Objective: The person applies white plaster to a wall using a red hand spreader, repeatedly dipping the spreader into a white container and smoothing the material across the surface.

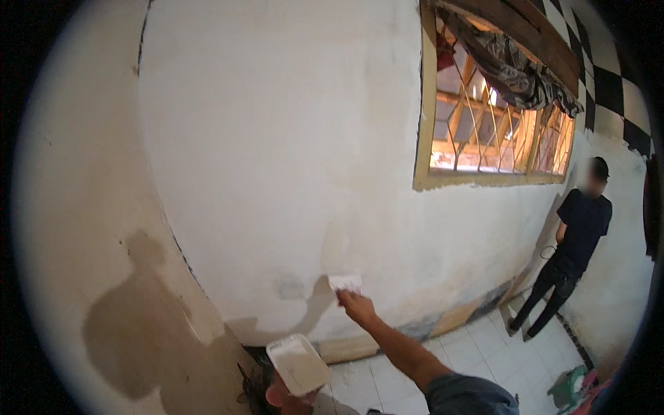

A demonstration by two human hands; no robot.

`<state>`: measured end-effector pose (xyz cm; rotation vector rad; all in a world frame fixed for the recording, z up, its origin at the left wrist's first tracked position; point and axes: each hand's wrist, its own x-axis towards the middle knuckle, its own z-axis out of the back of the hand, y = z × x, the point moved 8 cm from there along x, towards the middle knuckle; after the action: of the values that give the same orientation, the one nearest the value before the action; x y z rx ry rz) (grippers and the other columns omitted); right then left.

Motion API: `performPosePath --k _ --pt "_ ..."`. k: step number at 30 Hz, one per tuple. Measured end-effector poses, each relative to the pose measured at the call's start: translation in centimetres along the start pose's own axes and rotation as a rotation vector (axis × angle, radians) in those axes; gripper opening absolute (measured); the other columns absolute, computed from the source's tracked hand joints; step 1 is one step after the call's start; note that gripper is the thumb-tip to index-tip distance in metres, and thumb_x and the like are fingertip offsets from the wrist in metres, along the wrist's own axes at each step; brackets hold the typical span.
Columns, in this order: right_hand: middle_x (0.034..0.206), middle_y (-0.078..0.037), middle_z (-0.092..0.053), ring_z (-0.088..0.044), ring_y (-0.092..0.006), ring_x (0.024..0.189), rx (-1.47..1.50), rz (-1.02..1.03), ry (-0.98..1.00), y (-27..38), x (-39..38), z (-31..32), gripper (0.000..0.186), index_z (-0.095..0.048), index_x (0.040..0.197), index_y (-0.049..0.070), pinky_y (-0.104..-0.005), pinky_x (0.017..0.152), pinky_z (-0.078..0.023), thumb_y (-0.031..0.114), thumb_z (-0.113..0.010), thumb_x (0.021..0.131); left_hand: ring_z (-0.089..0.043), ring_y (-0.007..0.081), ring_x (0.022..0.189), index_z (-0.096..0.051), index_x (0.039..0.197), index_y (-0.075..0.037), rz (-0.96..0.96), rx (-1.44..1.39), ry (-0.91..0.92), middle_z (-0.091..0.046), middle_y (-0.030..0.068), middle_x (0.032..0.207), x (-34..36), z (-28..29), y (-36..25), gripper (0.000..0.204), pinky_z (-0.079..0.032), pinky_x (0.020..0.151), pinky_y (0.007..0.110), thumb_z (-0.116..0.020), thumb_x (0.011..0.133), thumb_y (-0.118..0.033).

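My right hand (355, 306) reaches out to the wall and is closed on a wide, white-headed painting tool (345, 282). The tool's head is against or very near the white wall (263, 173); whether it is a brush or a small roller is unclear. At the bottom, a shallow white rectangular tub (322, 377) with pale paint-like stuff inside is tilted toward the wall. My left hand (277, 395) grips it from below at its left side, the fingers mostly hidden by the tub. A greyish patch (291, 286) marks the wall left of my right hand.
A yellow-framed window (423, 131) with metal bars and a bunched dark cloth (532, 79) is at the upper right. Another person (581, 232) in dark clothes stands by the right wall. White floor tiles (477, 346) run below. Green and pink items (570, 389) lie lower right.
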<state>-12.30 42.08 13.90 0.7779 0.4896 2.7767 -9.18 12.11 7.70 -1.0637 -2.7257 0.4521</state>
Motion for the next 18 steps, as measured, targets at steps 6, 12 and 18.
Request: performPosePath --k 6,12,18 --pt "0.088 -0.007 -0.063 -0.065 -0.0229 0.077 1.57 -0.627 -0.614 -4.7 -14.7 0.7 0.024 -0.058 0.106 0.004 -0.0345 0.063 -0.054 0.001 -0.06 0.082 -0.053 0.035 0.127 -0.039 0.148 -0.019 0.044 0.074 -0.031 -0.052 0.0085 0.141 2.1 -0.8 1.8 0.064 -0.047 0.1 0.062 -0.042 0.097 -0.058" --pt "0.075 -0.001 -0.047 -0.039 -0.0096 0.055 2.037 -1.077 -0.57 -2.3 -30.0 -2.5 0.011 -0.05 0.083 0.012 -0.0193 0.039 -0.031 0.012 -0.053 0.094 -0.053 0.0344 0.127 -0.039 0.149 -0.019 0.087 0.11 -0.016 -0.051 0.0083 0.142 3.9 -1.7 3.8 0.064 -0.046 0.102 0.061 -0.042 0.098 -0.057" --pt "0.074 -0.002 -0.056 -0.047 -0.0112 0.052 1.928 -0.937 -0.673 -4.3 -29.8 1.0 0.015 -0.051 0.08 0.015 -0.0201 0.037 -0.037 0.004 -0.06 0.083 -0.052 0.0337 0.128 -0.039 0.149 -0.019 0.104 0.138 0.001 -0.051 0.008 0.142 4.3 -2.6 5.9 0.063 -0.045 0.103 0.06 -0.042 0.098 -0.057"
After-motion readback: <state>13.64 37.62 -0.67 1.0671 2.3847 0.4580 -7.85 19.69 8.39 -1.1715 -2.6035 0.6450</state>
